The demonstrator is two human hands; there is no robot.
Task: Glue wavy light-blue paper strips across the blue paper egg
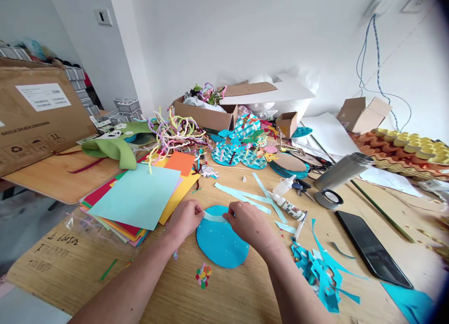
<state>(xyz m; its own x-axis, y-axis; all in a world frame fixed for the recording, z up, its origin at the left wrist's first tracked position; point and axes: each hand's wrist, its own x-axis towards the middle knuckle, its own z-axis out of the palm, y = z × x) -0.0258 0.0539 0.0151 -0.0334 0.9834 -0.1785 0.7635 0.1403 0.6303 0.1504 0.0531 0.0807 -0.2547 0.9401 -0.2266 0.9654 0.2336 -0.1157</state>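
Note:
A round blue disc point(222, 246) with small pale dots lies flat on the table in front of me. Across its upper part runs a light-blue paper strip point(214, 217). My left hand point(187, 217) pinches the strip's left end, and my right hand point(247, 219) pinches its right end, fingers closed. Whether the strip touches the disc all along, I cannot tell. More pale paper strips point(245, 196) lie just beyond my right hand, beside a glue bottle point(288, 207) and a white squeeze bottle point(284, 186). Small coloured paper dots point(204, 275) are heaped below the disc.
On the left is a stack of coloured paper point(136, 197) near a cardboard box point(38, 113). Blue scraps point(321, 272), a phone point(373, 246) and a metal flask point(343, 172) are on the right. Pipe cleaners point(178, 132), blue decorated discs point(242, 146) and egg trays point(403, 150) stand at the back.

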